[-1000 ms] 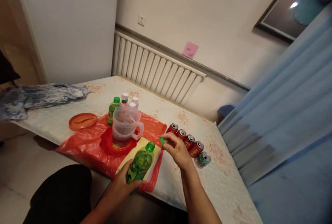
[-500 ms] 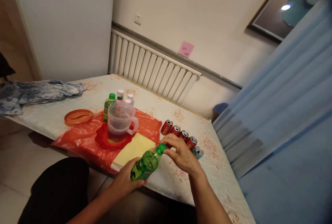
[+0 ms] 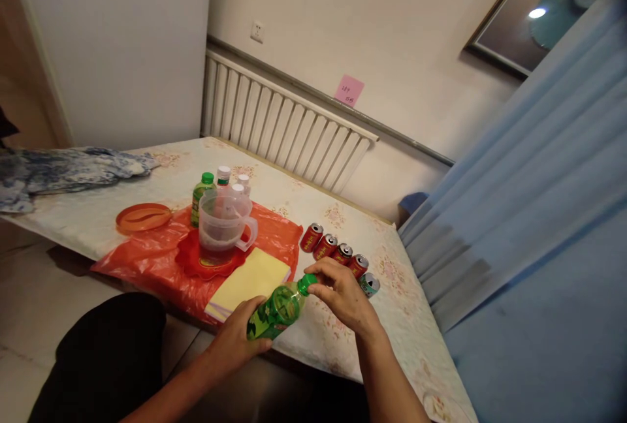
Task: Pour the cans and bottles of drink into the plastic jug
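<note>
Floral cloth (image 3: 409,328), spread across lower half of frame. Blue curtain (image 3: 539,201), down right side. Red plastic sheet (image 3: 142,260), left of centre, yellow paper stack (image 3: 249,282) on it. Clear pitcher (image 3: 220,217), left of centre (white-capped bottles (image 3: 224,176) crowded just behind). Green bottle (image 3: 281,311), bottom centre, tilted, neck toward right. Left hand (image 3: 241,335) wrapped round its body. Right hand (image 3: 343,292), right of bottle, fingers bent closed. Red cans (image 3: 325,248), right of centre. Green cap (image 3: 306,283), at bottle neck, pinched by right fingertips.
</note>
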Available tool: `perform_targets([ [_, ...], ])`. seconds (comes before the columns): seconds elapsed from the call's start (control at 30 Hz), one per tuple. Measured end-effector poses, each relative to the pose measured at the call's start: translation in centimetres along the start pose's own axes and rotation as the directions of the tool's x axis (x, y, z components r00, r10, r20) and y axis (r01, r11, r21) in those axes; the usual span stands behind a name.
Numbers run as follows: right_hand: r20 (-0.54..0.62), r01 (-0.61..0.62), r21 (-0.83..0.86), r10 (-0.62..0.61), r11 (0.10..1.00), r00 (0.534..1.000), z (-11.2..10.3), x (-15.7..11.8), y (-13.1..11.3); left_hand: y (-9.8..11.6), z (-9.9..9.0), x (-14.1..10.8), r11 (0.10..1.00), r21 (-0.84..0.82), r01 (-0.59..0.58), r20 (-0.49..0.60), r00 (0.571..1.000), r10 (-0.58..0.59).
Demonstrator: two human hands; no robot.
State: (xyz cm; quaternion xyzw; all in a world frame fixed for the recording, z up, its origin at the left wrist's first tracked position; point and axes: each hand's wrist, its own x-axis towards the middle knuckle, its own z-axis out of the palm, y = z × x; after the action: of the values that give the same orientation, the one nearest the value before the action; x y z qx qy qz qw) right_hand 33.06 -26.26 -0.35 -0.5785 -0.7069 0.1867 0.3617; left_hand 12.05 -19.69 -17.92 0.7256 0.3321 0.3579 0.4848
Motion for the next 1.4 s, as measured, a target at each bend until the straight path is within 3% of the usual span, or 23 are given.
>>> perform_targets([
  [0.27, -0.099, -0.181, -0.070, 0.173, 0.981, 0.980, 1.2, 0.0, -0.5, -0.5, 0.3, -0.1, 1.000, 0.010, -0.006, -0.016, 1.000, 0.007],
  [0.4, -0.118, -0.121, -0.032, 0.116, 0.992, 0.986, 0.7, -0.3, 0.0, -0.6, 0.3, -0.1, 1.000, 0.005, -0.010, -0.003, 1.000, 0.010],
  [0.57, 0.009, -0.021, 0.167, 0.020, 0.986, 1.000, -0.4, -0.7, 1.1, -0.6, 0.4, -0.2, 1.000, -0.004, 0.006, -0.002, 1.000, -0.006],
  [0.7, 0.054, -0.021, 0.207, 0.010, 0.978, 0.998, -0.2, -0.7, 1.5, -0.2, 0.3, -0.2, 0.999, -0.006, 0.033, 0.008, 0.999, -0.033],
  [1.1, -0.030, -0.243, 0.225, 0.255, 0.944, 0.966, 1.5, -0.6, 1.2, -0.1, 0.6, -0.2, 0.999, -0.016, 0.047, 0.020, 0.999, -0.047],
  [1.27, -0.039, -0.226, 0.239, 0.242, 0.944, 0.970, 1.3, -0.8, 1.5, 0.0, 0.6, -0.2, 0.998, -0.025, 0.049, 0.020, 0.999, -0.048],
  [1.4, -0.001, -0.114, 0.288, 0.119, 0.951, 0.993, 0.6, -1.0, 1.7, -0.1, 0.5, -0.2, 0.998, -0.031, 0.061, 0.039, 0.997, -0.059],
])
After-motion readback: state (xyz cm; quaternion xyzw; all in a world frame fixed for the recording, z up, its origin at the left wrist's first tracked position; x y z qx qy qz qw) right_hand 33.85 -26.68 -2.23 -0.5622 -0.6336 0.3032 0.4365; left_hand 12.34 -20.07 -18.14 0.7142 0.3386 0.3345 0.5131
